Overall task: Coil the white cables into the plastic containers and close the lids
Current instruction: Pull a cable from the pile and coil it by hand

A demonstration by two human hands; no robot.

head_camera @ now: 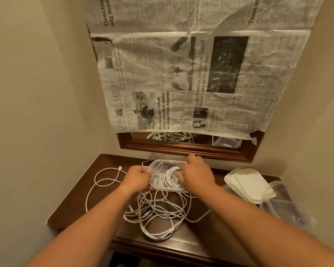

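Note:
A clear plastic container (162,165) stands on the dark wooden table (75,205) with a coiled white cable (171,177) inside it. My left hand (138,178) grips the container's left rim with curled fingers. My right hand (196,173) lies over the right side, its fingers curled onto the coiled cable and pressing it down into the container. A tangle of loose white cables (158,212) lies on the table in front of the container. One more white cable (104,180) loops out to the left.
A stack of white lids (249,183) lies at the right, on clear empty containers (283,207). A wood-framed mirror (181,145) covered with newspaper (191,74) hangs behind the table. Walls close in on the left and right.

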